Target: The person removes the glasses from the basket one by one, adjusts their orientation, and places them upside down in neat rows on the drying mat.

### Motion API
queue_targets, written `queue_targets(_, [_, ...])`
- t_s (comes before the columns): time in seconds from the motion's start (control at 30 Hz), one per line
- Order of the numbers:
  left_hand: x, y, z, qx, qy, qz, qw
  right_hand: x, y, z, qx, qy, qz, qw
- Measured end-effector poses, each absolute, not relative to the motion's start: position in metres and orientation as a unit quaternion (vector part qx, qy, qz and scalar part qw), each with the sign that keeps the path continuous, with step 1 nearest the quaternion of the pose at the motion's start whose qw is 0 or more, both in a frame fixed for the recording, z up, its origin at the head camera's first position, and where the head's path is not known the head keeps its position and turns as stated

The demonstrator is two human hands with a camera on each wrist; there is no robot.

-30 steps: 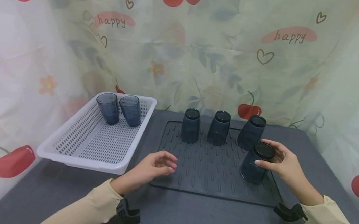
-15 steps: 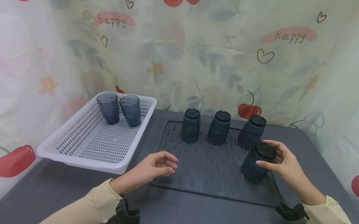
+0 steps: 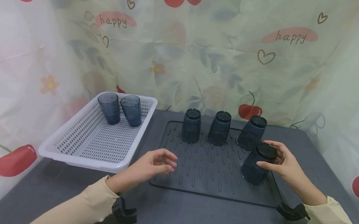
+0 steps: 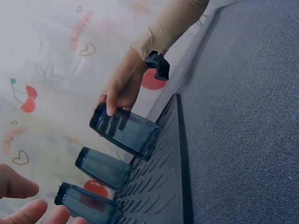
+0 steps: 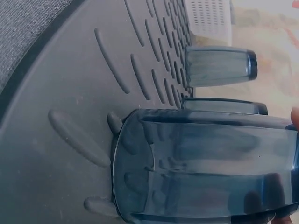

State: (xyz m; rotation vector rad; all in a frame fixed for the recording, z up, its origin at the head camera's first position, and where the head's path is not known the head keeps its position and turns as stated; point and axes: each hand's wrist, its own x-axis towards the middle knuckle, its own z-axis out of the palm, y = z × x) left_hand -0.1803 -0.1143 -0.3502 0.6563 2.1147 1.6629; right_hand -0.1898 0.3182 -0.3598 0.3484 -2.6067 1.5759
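Pinching with thumb and fingers, the right hand (image 3: pixel 287 168) is clamped on the held glass (image 3: pixel 252 170) high up, close to its thick base, which faces upward. Thumb sits on the near side and fingers wrap the far right side, presumably so that the lower wall and mouth are left free of the hand. That mouth points down and appears to meet the ribbed mat (image 3: pixel 200 170) near its right edge; whether the full weight rests there, I cannot tell.

Three more glasses stand inverted along the mat's far side: a left glass (image 3: pixel 191 129), a middle glass (image 3: pixel 219 131) and a right glass (image 3: pixel 251 133). They look set mouth down so that the raised ridges hold their rims off the flat surface. The held glass lies below the right palm's reach, just nearer than the right glass; whether those two touch is unclear.

Thumb and fingers apart and loosely bent, the left hand (image 3: pixel 149 165) holds nothing, hovering by the mat's left near corner, beside the white basket (image 3: pixel 82 162). Two upright glasses (image 3: pixel 131 111) lean at the basket's far end.
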Motion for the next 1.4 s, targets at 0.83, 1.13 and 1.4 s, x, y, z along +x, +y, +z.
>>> queue_targets(0.83, [-0.224, -0.157, -0.261, 0.183, 0.799, 0.573, 0.026, -0.192, 0.319, -0.362, 0.12, -0.852, 0.508, 0.04])
queue_targets(1.13, [-0.251, -0.184, -0.233, 0.156, 0.793, 0.583, -0.082, -0.192, 0.319, -0.363, 0.119, -0.854, 0.504, 0.042])
queue_targets(1.4, [-0.28, -0.204, -0.231, 0.105, 0.8, 0.568, -0.16, -0.192, 0.319, -0.363, 0.122, -0.851, 0.509, 0.04])
